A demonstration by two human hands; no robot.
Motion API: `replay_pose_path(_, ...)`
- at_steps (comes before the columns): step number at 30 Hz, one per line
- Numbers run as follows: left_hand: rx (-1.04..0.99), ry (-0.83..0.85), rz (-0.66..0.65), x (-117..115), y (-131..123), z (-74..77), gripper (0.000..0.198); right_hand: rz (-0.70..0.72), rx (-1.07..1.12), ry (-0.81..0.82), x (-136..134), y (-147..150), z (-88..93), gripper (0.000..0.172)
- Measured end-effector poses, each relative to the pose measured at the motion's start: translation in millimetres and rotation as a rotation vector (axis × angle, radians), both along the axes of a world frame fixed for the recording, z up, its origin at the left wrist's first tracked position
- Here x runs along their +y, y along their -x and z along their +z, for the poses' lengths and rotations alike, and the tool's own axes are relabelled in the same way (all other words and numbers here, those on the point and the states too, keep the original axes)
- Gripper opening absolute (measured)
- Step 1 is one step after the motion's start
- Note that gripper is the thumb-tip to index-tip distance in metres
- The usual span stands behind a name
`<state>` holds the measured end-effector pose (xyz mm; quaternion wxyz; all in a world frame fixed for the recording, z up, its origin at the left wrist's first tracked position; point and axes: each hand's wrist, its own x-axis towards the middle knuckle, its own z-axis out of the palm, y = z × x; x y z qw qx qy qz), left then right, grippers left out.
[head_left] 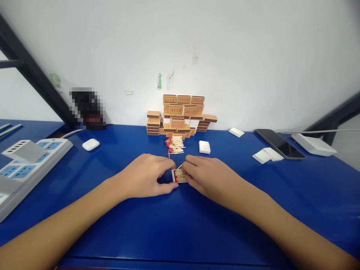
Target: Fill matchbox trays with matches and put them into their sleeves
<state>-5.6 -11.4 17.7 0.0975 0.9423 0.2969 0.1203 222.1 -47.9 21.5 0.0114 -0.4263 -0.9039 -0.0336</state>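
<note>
A white matchbox tray (173,176) holding red-tipped matches lies on the blue table between my hands. My left hand (149,175) grips the tray's left end, thumb at the near side and fingers at the far side. Over the tray's right part, my right hand (204,175) is closed, its fingertips pinched at a match (180,167) that sticks out beside them. The right end of the tray is hidden under that hand. Just beyond stands a loose pile of matches (176,144), with one match set apart near my left fingers.
Matchboxes (176,109) are stacked against the wall. White pieces (204,147) lie right of the pile. A phone (278,143) and a white box (313,144) sit at the right; a power strip (53,159) and an earbud case (90,144) at the left.
</note>
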Motion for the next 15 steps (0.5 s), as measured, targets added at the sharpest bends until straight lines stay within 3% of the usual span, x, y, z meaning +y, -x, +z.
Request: replay_pose_path(15,-0.003,-0.011,-0.012,-0.5,-0.6,-0.4,0.026,0.053,-0.087,-0.053,-0.6,3.5,-1.2,0.007)
